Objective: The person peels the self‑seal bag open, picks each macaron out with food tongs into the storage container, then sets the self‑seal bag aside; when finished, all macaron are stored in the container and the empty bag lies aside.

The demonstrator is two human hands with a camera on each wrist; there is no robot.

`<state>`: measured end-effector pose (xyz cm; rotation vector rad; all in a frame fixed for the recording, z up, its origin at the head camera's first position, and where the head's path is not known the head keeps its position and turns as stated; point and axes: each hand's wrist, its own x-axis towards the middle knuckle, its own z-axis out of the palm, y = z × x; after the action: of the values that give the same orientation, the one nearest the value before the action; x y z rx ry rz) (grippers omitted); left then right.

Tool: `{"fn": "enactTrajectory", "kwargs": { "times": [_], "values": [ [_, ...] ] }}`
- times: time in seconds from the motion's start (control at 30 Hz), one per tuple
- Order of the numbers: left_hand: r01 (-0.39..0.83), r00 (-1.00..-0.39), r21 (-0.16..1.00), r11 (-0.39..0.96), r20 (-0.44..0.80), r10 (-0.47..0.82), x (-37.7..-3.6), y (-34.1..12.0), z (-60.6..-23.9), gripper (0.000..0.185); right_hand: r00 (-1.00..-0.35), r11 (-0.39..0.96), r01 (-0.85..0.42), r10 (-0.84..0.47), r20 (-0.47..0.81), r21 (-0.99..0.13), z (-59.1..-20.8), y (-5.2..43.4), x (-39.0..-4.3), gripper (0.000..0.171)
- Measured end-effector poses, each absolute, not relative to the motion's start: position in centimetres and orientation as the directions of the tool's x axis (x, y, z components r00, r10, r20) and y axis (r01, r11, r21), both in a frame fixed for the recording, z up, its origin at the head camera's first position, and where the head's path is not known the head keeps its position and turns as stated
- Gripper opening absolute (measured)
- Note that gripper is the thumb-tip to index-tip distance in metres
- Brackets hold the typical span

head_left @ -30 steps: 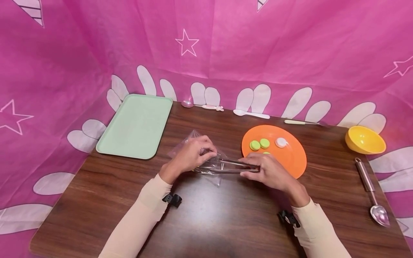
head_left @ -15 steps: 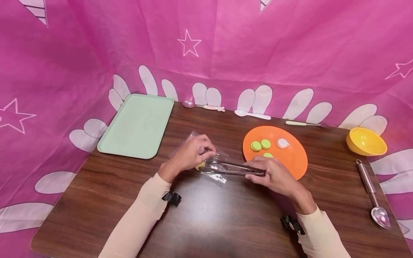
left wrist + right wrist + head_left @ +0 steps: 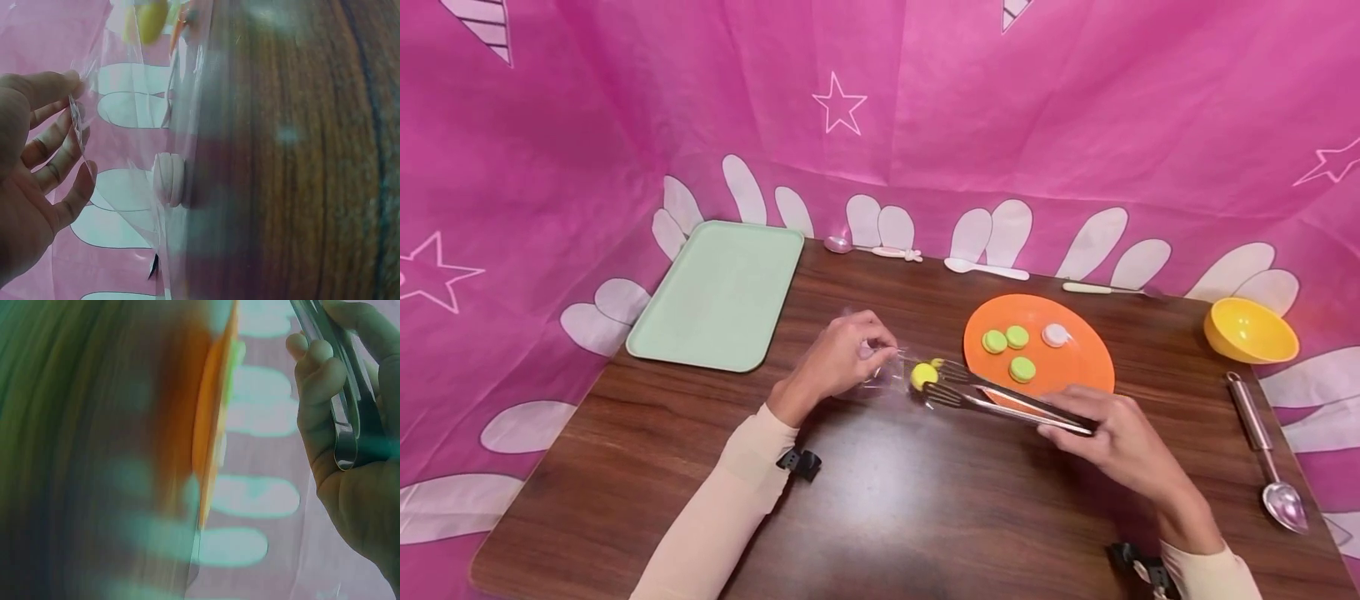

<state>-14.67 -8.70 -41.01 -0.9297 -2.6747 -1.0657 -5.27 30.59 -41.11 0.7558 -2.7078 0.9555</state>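
Note:
My left hand (image 3: 842, 354) pinches the edge of a clear plastic bag (image 3: 880, 375) between thumb and fingers. Inside the bag, a pale pink macaron (image 3: 169, 179) shows in the left wrist view. My right hand (image 3: 1116, 429) grips the rear end of metal tongs (image 3: 1015, 404) with fork-like tips, which point left. A yellow macaron (image 3: 924, 377) is at those tips, just right of the bag's mouth. Behind the tongs an orange plate (image 3: 1075, 367) bears a white macaron (image 3: 1055, 335) and several green ones (image 3: 1022, 369).
A pale green tray (image 3: 715, 296) lies at the back left. Spoons, one a white spoon (image 3: 985, 267), line the back edge along with a cream-handled utensil (image 3: 1097, 288). A yellow bowl (image 3: 1251, 332) and a metal scoop (image 3: 1270, 462) stand along the right side.
My right hand has drawn the tongs rightward out of the bag, and the yellow macaron has come along at their tips. My left hand stays at the bag.

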Motion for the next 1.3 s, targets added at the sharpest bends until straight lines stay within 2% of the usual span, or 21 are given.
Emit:
{"fn": "enactTrajectory", "kwargs": {
  "times": [0.27, 0.47, 0.67, 0.8, 1.03, 1.17, 1.3],
  "values": [
    [0.589, -0.801, 0.580, 0.563, 0.330, 0.499, -14.7, -8.7, -41.1, 0.006, -0.921, 0.742, -0.362, -0.190, 0.341, -0.564, -40.8, 37.1, -3.6, 0.046],
    [0.588, -0.801, 0.586, 0.557, 0.327, 0.502, -14.6, -8.7, -41.2, 0.005, -0.955, 0.797, -0.216, -0.052, 0.291, -0.565, -40.9, 41.3, -2.5, 0.041],
    [0.593, -0.798, 0.584, 0.555, 0.331, 0.503, -14.6, -8.7, -41.2, 0.005, -0.952, 0.834, -0.210, -0.054, 0.302, -0.510, -42.0, 42.7, -2.3, 0.038],
    [0.605, -0.790, 0.578, 0.548, 0.346, 0.507, -14.6, -8.6, -41.2, 0.006, -0.956, 0.836, -0.189, -0.037, 0.290, -0.515, -42.2, 42.5, -2.2, 0.040],
    [0.604, -0.789, 0.589, 0.537, 0.347, 0.508, -14.7, -8.5, -41.2, 0.006, -0.969, 0.862, -0.099, 0.030, 0.245, -0.497, -40.4, 42.1, -1.4, 0.053],
    [0.602, -0.790, 0.595, 0.532, 0.346, 0.507, -14.6, -8.5, -41.1, 0.005, -0.952, 0.830, -0.165, 0.007, 0.305, -0.533, -38.9, 39.7, -1.0, 0.051],
    [0.607, -0.788, 0.589, 0.533, 0.356, 0.502, -14.6, -8.6, -41.1, 0.005, -0.920, 0.771, -0.341, -0.156, 0.359, -0.538, -37.8, 35.6, -1.1, 0.051]
  ]
}}
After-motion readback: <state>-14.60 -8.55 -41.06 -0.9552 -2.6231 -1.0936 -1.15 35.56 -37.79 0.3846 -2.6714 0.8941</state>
